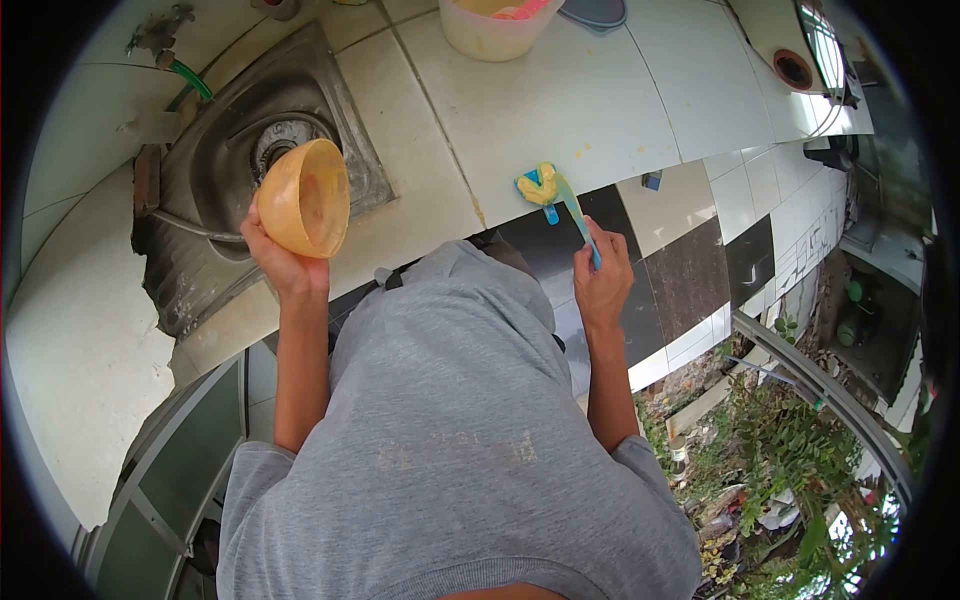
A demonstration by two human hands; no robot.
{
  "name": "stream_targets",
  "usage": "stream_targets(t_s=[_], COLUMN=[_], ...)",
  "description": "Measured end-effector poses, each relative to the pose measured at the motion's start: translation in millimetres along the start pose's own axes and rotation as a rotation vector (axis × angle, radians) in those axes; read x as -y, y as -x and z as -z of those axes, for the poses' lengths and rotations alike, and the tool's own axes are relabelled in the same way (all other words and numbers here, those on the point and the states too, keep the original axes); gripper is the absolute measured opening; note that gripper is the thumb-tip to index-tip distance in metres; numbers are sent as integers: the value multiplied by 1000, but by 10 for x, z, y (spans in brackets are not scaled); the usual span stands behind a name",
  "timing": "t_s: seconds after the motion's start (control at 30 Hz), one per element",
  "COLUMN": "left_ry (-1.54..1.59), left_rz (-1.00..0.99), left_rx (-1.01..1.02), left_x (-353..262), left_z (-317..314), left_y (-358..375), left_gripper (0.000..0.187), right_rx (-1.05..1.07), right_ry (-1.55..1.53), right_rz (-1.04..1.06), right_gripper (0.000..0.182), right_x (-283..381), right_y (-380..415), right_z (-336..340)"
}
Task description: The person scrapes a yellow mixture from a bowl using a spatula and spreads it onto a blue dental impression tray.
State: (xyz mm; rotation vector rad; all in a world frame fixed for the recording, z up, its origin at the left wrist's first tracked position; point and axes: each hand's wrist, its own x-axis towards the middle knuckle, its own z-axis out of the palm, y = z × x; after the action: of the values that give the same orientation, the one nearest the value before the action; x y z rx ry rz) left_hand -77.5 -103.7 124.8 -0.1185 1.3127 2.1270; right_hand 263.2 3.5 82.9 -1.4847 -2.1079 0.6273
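My left hand (285, 262) is wrapped round the lower side of an orange-yellow bowl (275, 215), close to the metal sink (355, 130). The bowl is tipped on its side, its mouth turned to the right, with a thin smear inside. In my right hand (603, 275) is a tool with a long light-blue handle (572, 208), gripped near its end. Its blue head is at the counter's front edge, topped by a soft-looking yellow lump (541, 184). What kind of tool it is, I cannot tell.
A tap with a green hose (190, 78) hangs by the sink. At the back of the tiled counter (490, 120) stand a whitish tub (490, 35) with something pink inside and a blue-grey lid (597, 12). Small yellow spots dot the counter. Plants (790, 450) grow beyond a rail at right.
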Motion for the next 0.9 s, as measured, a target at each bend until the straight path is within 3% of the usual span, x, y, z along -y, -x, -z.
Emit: stream_targets(t_s=[0.77, 0.9], left_ry=[32, 40], left_rz=[-34, 5], left_rx=[-40, -47], left_x=[73, 115], left_z=[85, 87], left_y=[23, 29], left_gripper=[33, 35], right_rx=[57, -16], right_ry=[-16, -27], right_rz=[-19, 74], right_gripper=[39, 39], right_x=[10, 147], right_y=[-172, -178], right_z=[-3, 117])
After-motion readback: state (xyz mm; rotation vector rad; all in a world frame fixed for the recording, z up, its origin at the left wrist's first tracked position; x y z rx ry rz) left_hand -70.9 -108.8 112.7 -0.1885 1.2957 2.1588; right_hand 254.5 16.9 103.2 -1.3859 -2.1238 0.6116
